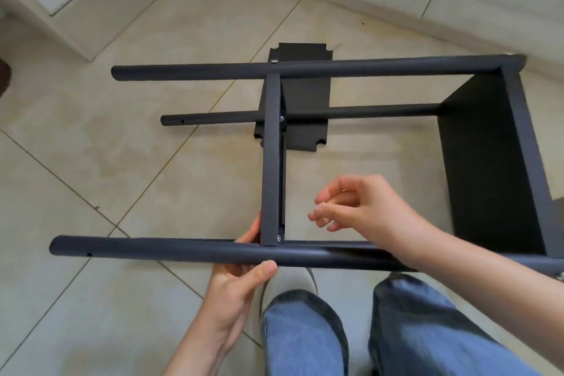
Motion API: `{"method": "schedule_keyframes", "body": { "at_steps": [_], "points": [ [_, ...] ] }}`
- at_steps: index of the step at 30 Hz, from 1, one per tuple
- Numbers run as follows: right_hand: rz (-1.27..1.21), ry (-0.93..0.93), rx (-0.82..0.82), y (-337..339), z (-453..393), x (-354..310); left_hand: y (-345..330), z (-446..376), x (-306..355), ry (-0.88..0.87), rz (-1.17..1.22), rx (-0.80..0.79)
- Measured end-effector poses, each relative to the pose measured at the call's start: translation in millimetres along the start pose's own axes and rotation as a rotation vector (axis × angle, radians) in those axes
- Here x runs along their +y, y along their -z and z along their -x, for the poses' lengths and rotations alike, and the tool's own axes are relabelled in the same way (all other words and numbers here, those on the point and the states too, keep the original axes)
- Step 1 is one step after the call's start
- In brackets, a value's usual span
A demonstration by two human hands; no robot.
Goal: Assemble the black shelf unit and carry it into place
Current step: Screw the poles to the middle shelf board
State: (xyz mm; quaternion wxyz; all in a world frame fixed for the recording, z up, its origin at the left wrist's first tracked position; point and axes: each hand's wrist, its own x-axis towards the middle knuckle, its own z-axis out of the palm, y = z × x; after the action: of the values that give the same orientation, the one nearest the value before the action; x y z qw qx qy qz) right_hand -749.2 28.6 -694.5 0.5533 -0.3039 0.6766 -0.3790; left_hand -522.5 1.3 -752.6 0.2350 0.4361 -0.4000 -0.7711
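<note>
The black shelf unit (305, 159) lies on its side on the beige tiled floor (100, 162), just in front of the person's jeans-clad legs (305, 336). It is a matte dark frame: 3 round poles show running left to right, their left ends free, 2 with small holes near the tip. At the right they meet a flat black end panel (485, 162). A middle shelf (271, 159), seen edge-on, crosses between the poles, fixed with small silver screws. A loose black panel (300, 94) with notched corners lies flat on the floor beneath the frame.

The left hand (241, 268) grips the nearest pole (195, 250) beside the middle shelf. The right hand (351, 204) hovers above the frame, fingers curled, pinching something small and silvery, too small to identify.
</note>
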Motion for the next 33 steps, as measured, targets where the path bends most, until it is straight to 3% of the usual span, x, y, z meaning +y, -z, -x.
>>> {"method": "schedule_keyframes", "body": {
  "at_steps": [20, 28, 33],
  "points": [
    [-0.066, -0.204, -0.280, -29.0, -36.3, 17.7, 3.4, 2.0, -3.4, 0.066, 0.086, 0.014],
    [-0.013, -0.166, -0.430, -43.0, -41.9, 19.6, 3.9, 3.2, 0.2, 0.073, 0.070, -0.007],
    [-0.024, -0.161, -0.444, -46.4, -42.5, 20.3, 2.7, 3.4, -0.4, 0.070, 0.068, -0.009]
  ]
}}
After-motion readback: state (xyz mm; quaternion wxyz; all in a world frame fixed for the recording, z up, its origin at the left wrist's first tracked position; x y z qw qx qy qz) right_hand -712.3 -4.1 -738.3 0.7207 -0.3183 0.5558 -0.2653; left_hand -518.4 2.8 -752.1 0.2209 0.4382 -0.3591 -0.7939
